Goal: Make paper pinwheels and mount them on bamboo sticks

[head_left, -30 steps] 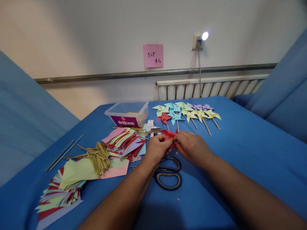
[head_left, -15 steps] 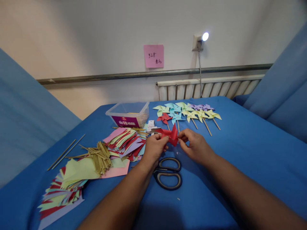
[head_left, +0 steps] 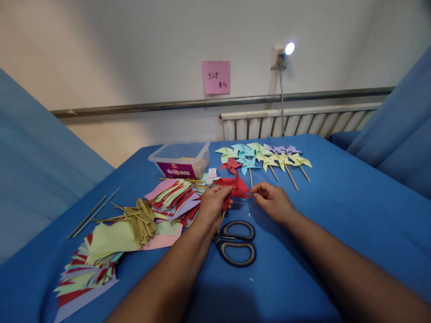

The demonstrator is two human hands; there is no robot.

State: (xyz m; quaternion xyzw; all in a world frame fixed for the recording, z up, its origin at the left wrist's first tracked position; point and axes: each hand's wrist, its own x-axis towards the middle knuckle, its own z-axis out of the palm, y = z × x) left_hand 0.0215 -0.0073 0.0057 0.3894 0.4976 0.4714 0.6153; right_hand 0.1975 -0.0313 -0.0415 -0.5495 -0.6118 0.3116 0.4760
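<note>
A red paper pinwheel [head_left: 236,187] hangs above the blue table between both hands. My left hand [head_left: 212,207] is closed around its thin wooden stick, whose lower end pokes out below the fist. My right hand [head_left: 272,200] pinches the tip of one red blade on the pinwheel's right side. Black-handled scissors [head_left: 236,242] lie on the blue cloth [head_left: 336,211] just below the hands.
Several finished pinwheels [head_left: 262,159] in green, blue, purple, yellow and red lie in a row at the back. A clear plastic box [head_left: 180,159] stands at the back left. Stacks of cut coloured paper [head_left: 175,199], a bundle of sticks [head_left: 141,220] and more paper [head_left: 90,260] fill the left.
The red pinwheel has been lifted and spread out. My left hand moved from pinching its paper to gripping the stick, and my right hand drew back to the right, holding a blade tip.
</note>
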